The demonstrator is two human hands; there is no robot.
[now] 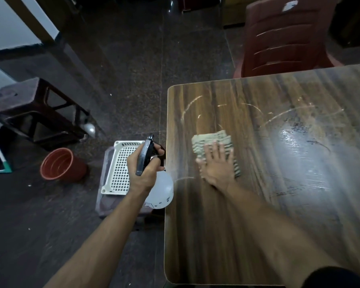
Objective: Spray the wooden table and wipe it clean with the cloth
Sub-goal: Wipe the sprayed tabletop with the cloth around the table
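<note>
The wooden table (268, 204) fills the right half of the head view, with white streaks near its far left part and a wet sheen at the right. A folded striped cloth (213, 140) lies on it, and my right hand (217, 165) presses flat on the cloth with fingers spread. My left hand (142, 169) grips a spray bottle (161, 190) by its black trigger head, just left of the table's edge. The bottle's body is white and hangs below my fist.
A white plastic basket (117, 169) sits on a low stool beneath my left hand. On the floor to the left are a terracotta pot (60, 165) and a dark stool (37, 113). A red plastic chair (285, 38) stands behind the table.
</note>
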